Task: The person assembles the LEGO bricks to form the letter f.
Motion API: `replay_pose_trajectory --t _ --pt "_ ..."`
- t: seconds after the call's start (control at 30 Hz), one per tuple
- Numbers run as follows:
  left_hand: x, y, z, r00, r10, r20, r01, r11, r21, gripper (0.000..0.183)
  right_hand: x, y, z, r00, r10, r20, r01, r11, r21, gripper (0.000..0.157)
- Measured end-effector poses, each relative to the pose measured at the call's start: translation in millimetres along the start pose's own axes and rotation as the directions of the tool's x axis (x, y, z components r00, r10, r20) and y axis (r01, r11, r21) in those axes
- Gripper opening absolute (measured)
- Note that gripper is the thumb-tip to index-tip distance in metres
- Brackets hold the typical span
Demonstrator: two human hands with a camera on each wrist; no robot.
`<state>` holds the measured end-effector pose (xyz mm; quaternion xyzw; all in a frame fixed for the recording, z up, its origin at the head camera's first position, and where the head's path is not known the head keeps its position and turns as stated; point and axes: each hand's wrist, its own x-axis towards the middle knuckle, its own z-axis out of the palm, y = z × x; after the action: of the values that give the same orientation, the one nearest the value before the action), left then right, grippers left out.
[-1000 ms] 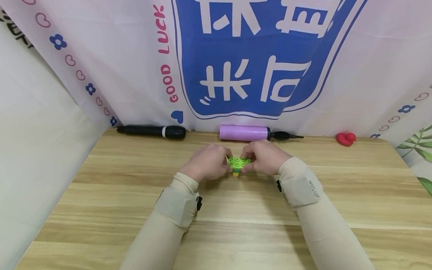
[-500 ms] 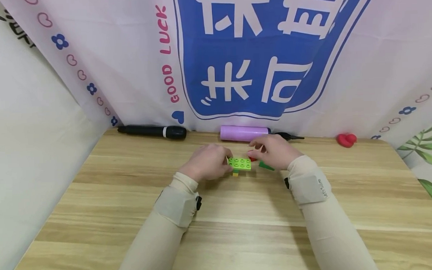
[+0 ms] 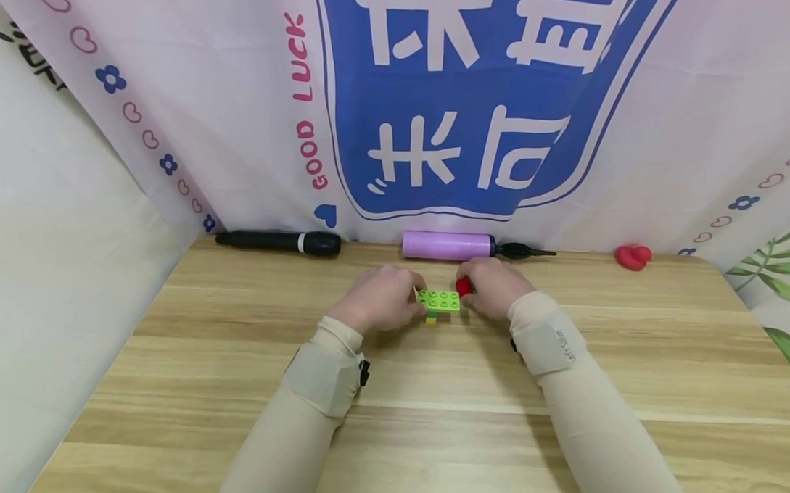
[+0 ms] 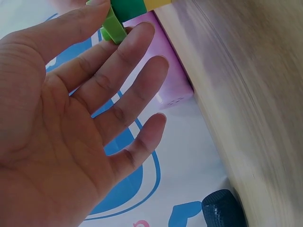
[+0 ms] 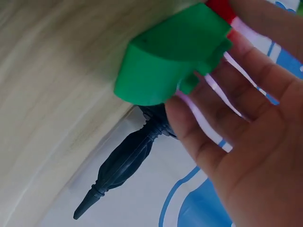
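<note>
A lime green building brick with studs on top sits over a smaller green brick and a yellow brick. My left hand pinches the lime brick's left end between thumb and index finger, its other fingers spread loosely. Just right of the stack, my right hand pinches a red brick with thumb and index finger. A curved green brick lies by the right fingertips, beside the red one. Whether those two are joined cannot be told. In the head view the right hand hides the curved brick.
Along the back edge of the wooden table lie a black stick-shaped thing with a white band, a purple balloon pump with a black nozzle, and a red toy duck. A printed cloth hangs behind.
My right hand has left the lime brick, moved right to the red and curved green bricks, and taken hold of the red brick. The left hand has stayed on the lime brick.
</note>
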<state>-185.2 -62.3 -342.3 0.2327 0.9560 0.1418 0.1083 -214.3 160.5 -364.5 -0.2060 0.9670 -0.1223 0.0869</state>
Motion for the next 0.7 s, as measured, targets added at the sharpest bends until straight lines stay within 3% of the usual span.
replay_pose_trajectory --t 0.2,0.37,0.47,0.7 --pt "0.5 1.3 0.0 1.0 -0.004 0.009 0.004 1.0 0.003 0.035 -6.2 -2.0 -13.5 0.997 -0.014 -0.072 0.025 0.987 0.157 0.023" --pt "0.6 1.5 0.3 1.0 -0.002 0.002 0.002 1.0 0.005 0.038 -10.5 -8.9 -23.6 0.984 -0.095 -0.151 0.127 0.967 0.222 0.025" --pt "0.8 1.1 0.9 1.0 0.005 -0.005 -0.005 1.0 0.002 0.04 -11.7 -14.7 -26.0 0.979 -0.146 -0.146 0.179 0.951 0.251 0.033" --pt "1.8 -0.3 2.9 1.0 0.028 -0.013 -0.028 1.0 0.012 0.039 -13.0 -24.1 -24.8 0.979 -0.173 -0.105 0.194 0.946 0.258 0.047"
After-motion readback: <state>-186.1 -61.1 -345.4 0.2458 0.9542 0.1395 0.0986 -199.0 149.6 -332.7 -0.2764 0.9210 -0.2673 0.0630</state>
